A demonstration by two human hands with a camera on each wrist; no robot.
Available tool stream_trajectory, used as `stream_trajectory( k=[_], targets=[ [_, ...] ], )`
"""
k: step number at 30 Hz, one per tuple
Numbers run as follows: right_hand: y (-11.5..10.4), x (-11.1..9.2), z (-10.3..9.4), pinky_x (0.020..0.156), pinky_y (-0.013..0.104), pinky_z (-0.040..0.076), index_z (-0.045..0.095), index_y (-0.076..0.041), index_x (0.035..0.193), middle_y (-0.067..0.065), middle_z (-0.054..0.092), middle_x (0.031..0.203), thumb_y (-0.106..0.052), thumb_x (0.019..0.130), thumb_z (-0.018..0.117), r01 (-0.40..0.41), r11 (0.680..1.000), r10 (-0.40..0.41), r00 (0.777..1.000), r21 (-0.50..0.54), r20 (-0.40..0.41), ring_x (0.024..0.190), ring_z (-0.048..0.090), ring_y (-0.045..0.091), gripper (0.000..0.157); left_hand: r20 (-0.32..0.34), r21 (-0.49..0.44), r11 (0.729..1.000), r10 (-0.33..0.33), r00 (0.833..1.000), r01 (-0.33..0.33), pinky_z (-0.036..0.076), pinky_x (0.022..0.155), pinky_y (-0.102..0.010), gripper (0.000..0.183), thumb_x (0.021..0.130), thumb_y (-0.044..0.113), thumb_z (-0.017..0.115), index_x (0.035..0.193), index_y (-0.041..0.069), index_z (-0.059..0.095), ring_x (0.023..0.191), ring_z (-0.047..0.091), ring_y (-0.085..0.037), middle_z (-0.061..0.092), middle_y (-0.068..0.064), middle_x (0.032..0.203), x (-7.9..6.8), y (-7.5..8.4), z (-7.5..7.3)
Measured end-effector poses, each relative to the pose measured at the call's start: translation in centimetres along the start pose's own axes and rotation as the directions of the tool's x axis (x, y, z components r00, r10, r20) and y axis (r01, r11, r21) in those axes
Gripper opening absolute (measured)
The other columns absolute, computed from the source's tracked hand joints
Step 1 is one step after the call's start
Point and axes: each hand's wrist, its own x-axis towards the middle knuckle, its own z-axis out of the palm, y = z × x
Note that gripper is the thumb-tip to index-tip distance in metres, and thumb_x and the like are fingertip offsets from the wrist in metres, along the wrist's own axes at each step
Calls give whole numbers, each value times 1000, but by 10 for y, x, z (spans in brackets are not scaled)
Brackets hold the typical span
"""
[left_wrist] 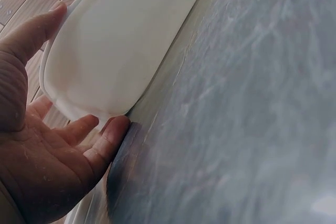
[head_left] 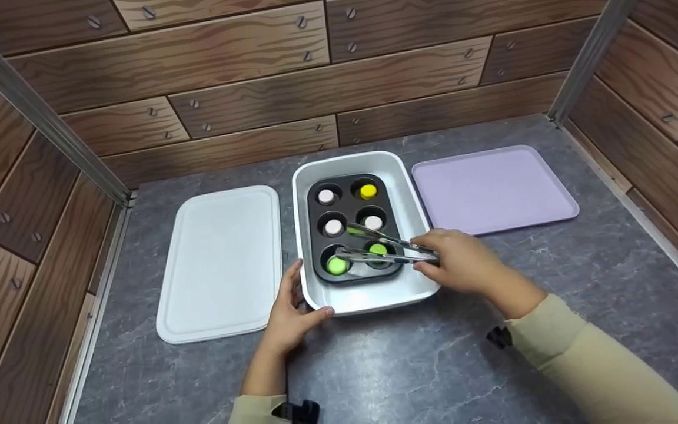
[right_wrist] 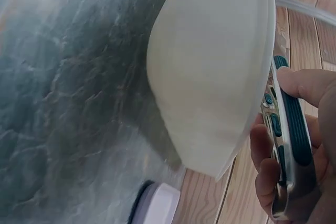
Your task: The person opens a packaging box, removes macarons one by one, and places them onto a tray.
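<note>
A black muffin tin [head_left: 351, 209] lies inside a white rectangular tub [head_left: 374, 303]. Small round pieces sit in its cups: white pieces [head_left: 333, 228], a yellow piece [head_left: 368, 191] at the back right, and a green piece [head_left: 337, 265] in each front cup. My right hand [head_left: 462, 259] grips metal tongs [head_left: 386, 256] with teal handle inserts [right_wrist: 296, 124]. Their arms are spread over the front cups, partly covering the green pieces; I see nothing held between the tips. My left hand [head_left: 292, 321] touches the tub's front left corner, fingers spread, thumb on the rim.
To the left of the tub lies a white flat lid or tray [head_left: 221, 265]. A lilac tray [head_left: 495, 188] is at the right, close to the tub's side. The grey marbled table [head_left: 386, 365] is bounded by wood-patterned walls [head_left: 245, 65] at the back and sides.
</note>
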Motion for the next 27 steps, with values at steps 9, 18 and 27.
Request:
stream_trajectory(
  k=[9, 18, 27],
  targets=[
    [-12, 15, -1, 87, 56, 57, 72, -3, 133, 13, 73, 116, -23, 96, 76, 27, 997, -17, 993, -75, 121, 104, 71, 35, 42, -17, 64, 998, -14, 1000, 15, 59, 91, -39, 108, 79, 2, 91, 166, 5, 26, 124, 63, -47, 43, -34, 155, 1, 1, 0],
    [-17, 29, -4, 88, 56, 58, 75, -3, 129, 13, 75, 116, -20, 95, 77, 49, 993, -29, 983, -109, 179, 105, 72, 35, 38, -13, 74, 997, -22, 1000, 23, 60, 82, -31, 108, 79, 2, 91, 165, 4, 27, 117, 67, -46, 45, -34, 153, 3, 2, 0],
    [-31, 51, -14, 91, 56, 57, 78, -6, 127, 13, 76, 120, -19, 93, 80, 22, 989, 18, 961, -143, 274, 112, 71, 34, 37, -20, 69, 997, -33, 999, 35, 60, 83, -32, 109, 79, 3, 92, 166, 6, 26, 120, 65, -47, 43, -34, 155, 1, 2, -1]
  ],
)
